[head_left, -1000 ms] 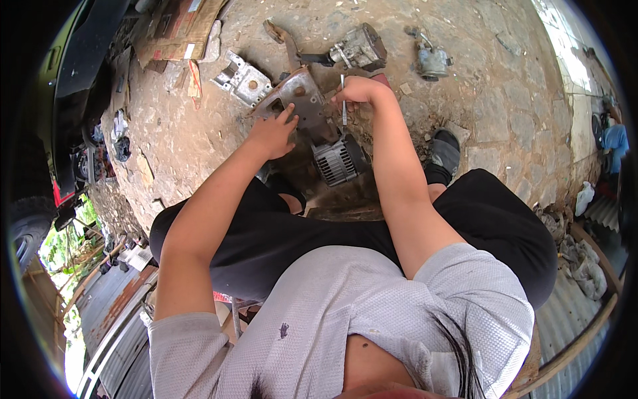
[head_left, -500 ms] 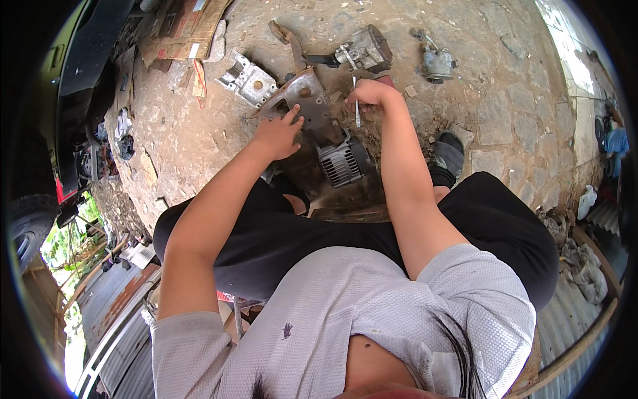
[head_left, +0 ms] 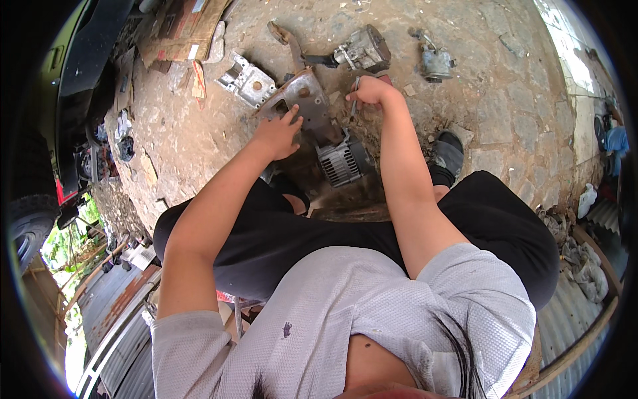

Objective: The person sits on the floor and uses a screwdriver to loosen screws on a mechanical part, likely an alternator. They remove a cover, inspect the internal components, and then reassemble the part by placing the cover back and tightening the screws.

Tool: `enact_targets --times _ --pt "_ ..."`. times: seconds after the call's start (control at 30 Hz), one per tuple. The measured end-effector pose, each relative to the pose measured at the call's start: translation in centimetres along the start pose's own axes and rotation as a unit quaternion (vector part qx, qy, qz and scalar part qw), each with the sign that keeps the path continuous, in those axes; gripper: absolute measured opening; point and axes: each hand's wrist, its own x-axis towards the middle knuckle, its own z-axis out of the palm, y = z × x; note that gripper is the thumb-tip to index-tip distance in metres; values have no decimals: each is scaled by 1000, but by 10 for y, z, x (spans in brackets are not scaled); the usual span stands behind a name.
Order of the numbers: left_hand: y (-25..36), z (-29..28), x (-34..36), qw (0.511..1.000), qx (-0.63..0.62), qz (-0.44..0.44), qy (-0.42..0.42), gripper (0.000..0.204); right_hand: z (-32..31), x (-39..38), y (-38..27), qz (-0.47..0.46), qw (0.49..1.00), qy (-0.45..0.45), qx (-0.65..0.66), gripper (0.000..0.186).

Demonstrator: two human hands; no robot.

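Note:
My left hand (head_left: 276, 135) rests with spread fingers on a worn metal bracket plate (head_left: 304, 94). In my right hand (head_left: 369, 92) is a slim silver wrench (head_left: 353, 114), its handle partly hidden by my closed fingers. It stands over the right side of the plate, and I cannot tell whether its end touches anything. Just nearer to me, between my feet, sits an alternator (head_left: 341, 163) with a slotted metal housing. A light grey cast metal part (head_left: 248, 81) lies beyond my left hand.
Farther off lie a round metal pump-like unit (head_left: 364, 49), a rusty bent arm (head_left: 287, 41) and a small grey cylindrical part (head_left: 437, 65). Flattened cardboard (head_left: 179, 33) is at the far left, near a vehicle. My sandalled foot (head_left: 449, 157) is right of the alternator.
The wrench has turned in my right hand, its near end swinging left and its shaft now showing narrower and darker. My left hand stays in place on the plate.

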Motion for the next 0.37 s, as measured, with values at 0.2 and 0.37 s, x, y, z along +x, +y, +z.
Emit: enact_targets --times 0.2,0.37 --pt "1 -5 0 1000 2 -6 -14 78 4 8 7 10 1000 -15 7 29" --pt "0 -2 0 1000 -1 0 -7 81 9 12 11 -2 999 -43 -21 29"
